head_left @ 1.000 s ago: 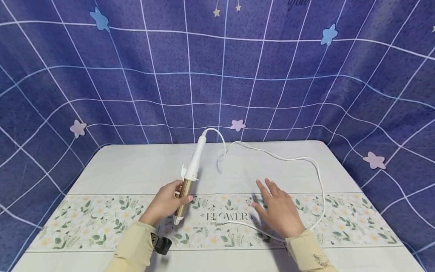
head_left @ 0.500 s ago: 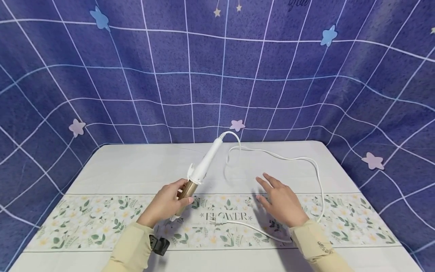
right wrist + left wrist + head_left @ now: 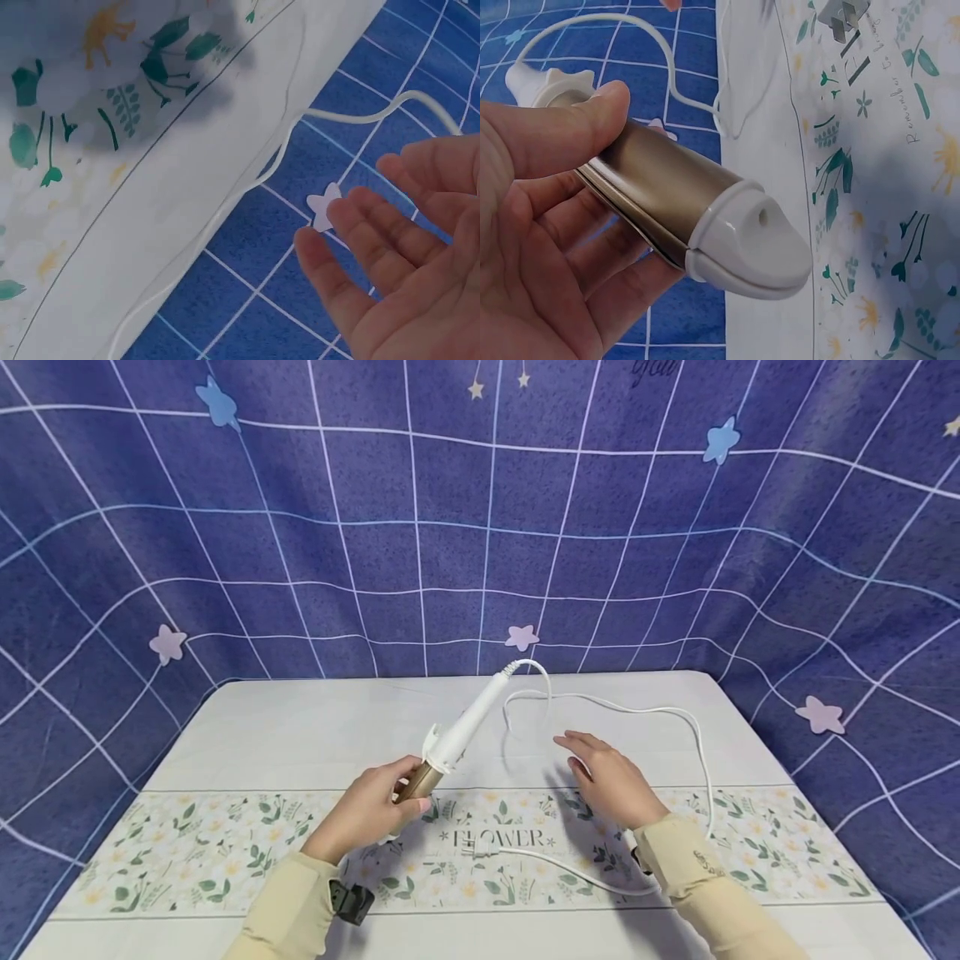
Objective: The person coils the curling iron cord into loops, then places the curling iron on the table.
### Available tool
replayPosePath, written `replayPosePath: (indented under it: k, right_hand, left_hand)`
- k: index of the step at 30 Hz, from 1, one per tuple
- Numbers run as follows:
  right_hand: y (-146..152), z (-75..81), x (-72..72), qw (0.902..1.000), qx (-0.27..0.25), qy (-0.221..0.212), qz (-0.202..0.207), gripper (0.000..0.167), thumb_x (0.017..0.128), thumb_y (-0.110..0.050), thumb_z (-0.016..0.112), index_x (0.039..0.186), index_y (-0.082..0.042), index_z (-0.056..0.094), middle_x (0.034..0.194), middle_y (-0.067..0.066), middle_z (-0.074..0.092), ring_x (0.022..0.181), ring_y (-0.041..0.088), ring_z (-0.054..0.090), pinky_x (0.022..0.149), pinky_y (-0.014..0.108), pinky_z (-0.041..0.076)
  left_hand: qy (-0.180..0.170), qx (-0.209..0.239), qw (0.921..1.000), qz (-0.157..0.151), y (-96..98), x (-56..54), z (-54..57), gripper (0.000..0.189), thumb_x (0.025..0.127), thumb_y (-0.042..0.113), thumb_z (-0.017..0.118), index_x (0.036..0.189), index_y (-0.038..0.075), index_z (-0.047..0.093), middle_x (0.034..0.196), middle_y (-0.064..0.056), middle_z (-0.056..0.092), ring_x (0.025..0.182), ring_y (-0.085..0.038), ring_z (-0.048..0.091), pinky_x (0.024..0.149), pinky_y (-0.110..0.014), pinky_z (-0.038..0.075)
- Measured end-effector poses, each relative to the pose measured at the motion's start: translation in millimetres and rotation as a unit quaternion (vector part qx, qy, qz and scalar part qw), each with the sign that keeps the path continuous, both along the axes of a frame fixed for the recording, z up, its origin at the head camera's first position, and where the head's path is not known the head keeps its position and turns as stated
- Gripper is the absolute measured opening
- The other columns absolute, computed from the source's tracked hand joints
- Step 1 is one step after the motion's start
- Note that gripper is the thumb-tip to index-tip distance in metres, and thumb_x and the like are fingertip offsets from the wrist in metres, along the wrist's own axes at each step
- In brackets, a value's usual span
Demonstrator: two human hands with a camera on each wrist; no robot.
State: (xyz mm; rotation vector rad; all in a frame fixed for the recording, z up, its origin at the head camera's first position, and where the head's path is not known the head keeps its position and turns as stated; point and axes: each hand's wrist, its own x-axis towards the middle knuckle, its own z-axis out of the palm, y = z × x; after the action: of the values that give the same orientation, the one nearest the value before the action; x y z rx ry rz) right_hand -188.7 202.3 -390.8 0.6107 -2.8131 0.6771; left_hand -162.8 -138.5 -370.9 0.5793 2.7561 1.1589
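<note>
A white curling iron with a gold barrel (image 3: 671, 161) is raised above the table, tilted, its white handle (image 3: 472, 718) pointing away to the upper right. My left hand (image 3: 371, 806) grips it by the barrel, thumb on one side and fingers round the other. The white end cap (image 3: 754, 240) juts past the fingers in the left wrist view. A white cord (image 3: 551, 681) loops from the handle end down to the table. My right hand (image 3: 615, 781) hovers right of the iron, holding nothing, its fingers (image 3: 382, 262) loosely extended.
The cord's white plug (image 3: 480, 847) lies on the floral strip of the tablecloth (image 3: 262, 727), near the printed lettering. More cord curves round behind and right of my right hand. A blue gridded curtain (image 3: 450, 552) with stars hangs behind the table.
My left hand has tilted the curling iron, its handle end swinging right and the cord with it. The right hand has turned slightly, fingers now pointing more leftward.
</note>
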Motion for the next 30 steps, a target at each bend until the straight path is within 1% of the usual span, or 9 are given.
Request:
replayPosePath:
  k: [2, 7, 11, 14, 17, 20, 23, 25, 30]
  right_hand:
    - [0, -0.3, -4.1, 0.9999, -0.010, 0.001, -0.002, 0.038, 0.103, -0.008, 0.059, 0.141, -0.004, 0.059, 0.142, 0.021, 0.057, 0.127, 0.042, 0.056, 0.102, 0.057, 0.045]
    - [1, -1.7, -15.6, 0.9964, -0.063, -0.056, 0.002, 0.039, 0.105, -0.014, 0.058, 0.142, -0.003, 0.057, 0.144, 0.020, 0.055, 0.132, 0.041, 0.052, 0.107, 0.055, 0.042]
    - [0, -3.5, -25.2, 0.9887, -0.122, -0.088, 0.005, 0.037, 0.105, -0.010, 0.054, 0.142, -0.005, 0.058, 0.142, 0.020, 0.057, 0.126, 0.040, 0.057, 0.101, 0.052, 0.049]
    - [-3, -4.7, -31.7, 0.9820, -0.162, -0.097, 0.012, 0.037, 0.105, -0.007, 0.053, 0.142, -0.005, 0.059, 0.140, 0.021, 0.059, 0.124, 0.041, 0.058, 0.098, 0.051, 0.051]
    - [-6, -5.7, -39.2, 0.9819, -0.164, -0.089, 0.032, 0.038, 0.105, -0.005, 0.053, 0.142, -0.005, 0.059, 0.140, 0.020, 0.059, 0.125, 0.041, 0.058, 0.099, 0.052, 0.051]
    - [-8, -6.2, -46.1, 0.9800, -0.159, -0.103, 0.061, 0.040, 0.104, -0.005, 0.054, 0.144, -0.006, 0.057, 0.142, 0.020, 0.058, 0.124, 0.041, 0.058, 0.102, 0.054, 0.047]
    - [-9, -6.3, -51.3, 0.9735, -0.163, -0.133, 0.089, 0.043, 0.104, -0.006, 0.055, 0.147, -0.008, 0.055, 0.145, 0.019, 0.055, 0.131, 0.043, 0.052, 0.108, 0.057, 0.041]
    - [-10, -6.4, -54.5, 0.9679, -0.165, -0.149, 0.116, 0.044, 0.104, -0.006, 0.055, 0.148, -0.008, 0.053, 0.148, 0.018, 0.053, 0.134, 0.044, 0.049, 0.109, 0.056, 0.040]
    - [-17, -5.9, -61.1, 0.9559, -0.157, -0.161, 0.188, 0.040, 0.104, -0.006, 0.057, 0.143, -0.001, 0.056, 0.149, 0.020, 0.050, 0.131, 0.042, 0.052, 0.108, 0.051, 0.043]
  left_hand:
    - [0.002, -0.001, 1.0000, -0.008, -0.4, 0.7, 1.2, 0.041, 0.094, 0.012, 0.074, 0.132, 0.005, 0.062, 0.109, -0.008, 0.070, 0.097, -0.023, 0.066, 0.074, -0.038, 0.055]
    - [0.011, -0.008, 0.9996, -0.026, -0.2, 1.5, 5.8, 0.042, 0.094, 0.013, 0.074, 0.133, 0.004, 0.061, 0.107, -0.008, 0.070, 0.094, -0.022, 0.065, 0.071, -0.035, 0.054]
    - [0.016, -0.011, 0.9991, -0.037, 0.7, 2.0, 9.7, 0.042, 0.094, 0.014, 0.074, 0.133, 0.004, 0.062, 0.105, -0.008, 0.070, 0.090, -0.019, 0.065, 0.068, -0.034, 0.053]
    - [0.020, -0.013, 0.9986, -0.047, 1.4, 1.5, 12.8, 0.042, 0.093, 0.014, 0.074, 0.132, 0.004, 0.062, 0.105, -0.007, 0.070, 0.090, -0.019, 0.065, 0.068, -0.034, 0.052]
    - [0.031, -0.020, 0.9978, -0.055, 1.9, -1.3, 15.4, 0.042, 0.093, 0.014, 0.075, 0.132, 0.004, 0.062, 0.105, -0.007, 0.071, 0.091, -0.020, 0.065, 0.071, -0.035, 0.052]
    - [0.040, -0.025, 0.9971, -0.060, 2.2, -4.9, 17.1, 0.043, 0.092, 0.013, 0.075, 0.132, 0.004, 0.062, 0.104, -0.006, 0.071, 0.092, -0.021, 0.066, 0.073, -0.035, 0.053]
    - [0.039, -0.026, 0.9968, -0.065, 1.8, -7.8, 17.8, 0.043, 0.093, 0.013, 0.075, 0.133, 0.004, 0.062, 0.104, -0.005, 0.071, 0.093, -0.021, 0.067, 0.074, -0.035, 0.053]
    - [0.035, -0.026, 0.9968, -0.067, 1.1, -9.0, 18.4, 0.043, 0.093, 0.013, 0.075, 0.132, 0.005, 0.062, 0.103, -0.005, 0.071, 0.093, -0.021, 0.067, 0.074, -0.036, 0.053]
    - [0.034, -0.025, 0.9966, -0.071, -2.0, -10.3, 20.7, 0.041, 0.092, 0.012, 0.075, 0.131, 0.007, 0.063, 0.104, -0.004, 0.071, 0.092, -0.020, 0.067, 0.074, -0.036, 0.053]
